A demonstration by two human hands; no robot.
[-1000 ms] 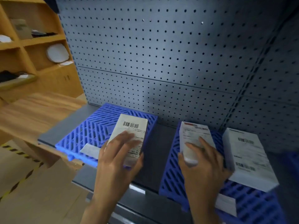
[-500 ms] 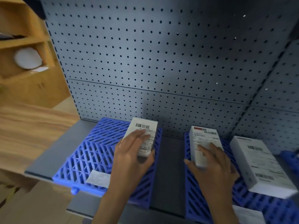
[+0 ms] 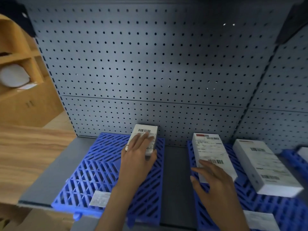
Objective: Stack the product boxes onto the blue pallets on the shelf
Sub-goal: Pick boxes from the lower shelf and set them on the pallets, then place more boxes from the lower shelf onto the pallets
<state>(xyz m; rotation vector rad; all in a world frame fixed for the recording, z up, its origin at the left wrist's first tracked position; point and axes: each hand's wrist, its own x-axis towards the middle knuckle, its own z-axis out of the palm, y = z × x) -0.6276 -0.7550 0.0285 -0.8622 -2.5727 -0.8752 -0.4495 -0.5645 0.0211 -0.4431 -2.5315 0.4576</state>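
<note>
"So, how far along is the stacking?"

"Early, I'd judge. The left hand (image 3: 137, 157) lies flat, fingers straight, on a small white barcoded carton (image 3: 147, 133) at the back of the left blue slatted plastic pallet (image 3: 93, 172). The right hand (image 3: 215, 184), fingers spread and loose, touches the near end of a long white labelled box (image 3: 210, 150) on the right blue pallet (image 3: 280, 212), beside a bigger white box (image 3: 263, 165)."

"What's left?"

"There's one layer only, with nothing stacked on top yet."

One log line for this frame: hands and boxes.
left hand: flat on small box, rear right corner of left pallet | right hand: on near end of middle box, right pallet | large box: untouched
</note>
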